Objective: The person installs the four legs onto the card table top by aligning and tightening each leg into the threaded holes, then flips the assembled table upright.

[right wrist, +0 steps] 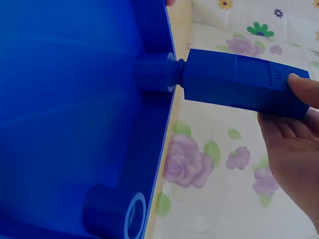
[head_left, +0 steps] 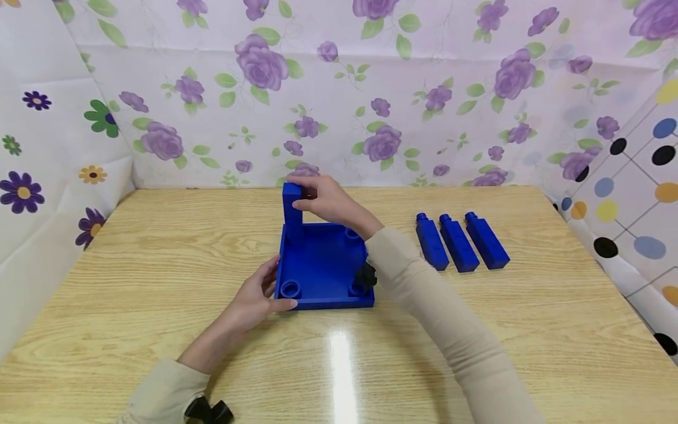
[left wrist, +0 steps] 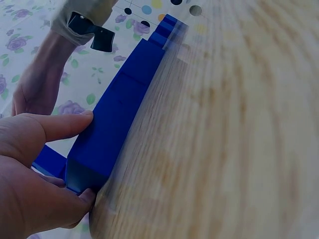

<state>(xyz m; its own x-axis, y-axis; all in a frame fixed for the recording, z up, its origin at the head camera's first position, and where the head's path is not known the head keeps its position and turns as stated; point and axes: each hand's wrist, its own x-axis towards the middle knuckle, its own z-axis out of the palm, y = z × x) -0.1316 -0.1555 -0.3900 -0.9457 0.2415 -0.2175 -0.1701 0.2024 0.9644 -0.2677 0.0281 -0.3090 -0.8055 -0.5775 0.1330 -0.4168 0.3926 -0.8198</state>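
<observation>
A blue square tray-like panel (head_left: 325, 259) lies on the table with its rim up and round sockets at its corners. My left hand (head_left: 251, 301) grips its near left corner, thumb on the front wall and fingers along the left side. At the far left corner, my right hand (head_left: 327, 200) holds a blue square leg (head_left: 293, 213) upright by its top end. In the right wrist view, the leg's narrow threaded neck (right wrist: 179, 72) sits at the mouth of the corner socket (right wrist: 154, 73). Another socket (right wrist: 117, 211) shows its open ring.
Three more blue legs (head_left: 458, 244) lie side by side on the wooden table (head_left: 556, 330), right of the panel, their necks pointing away. A flowered cloth (head_left: 339, 118) hangs behind the table. My right forearm crosses over the panel's right side.
</observation>
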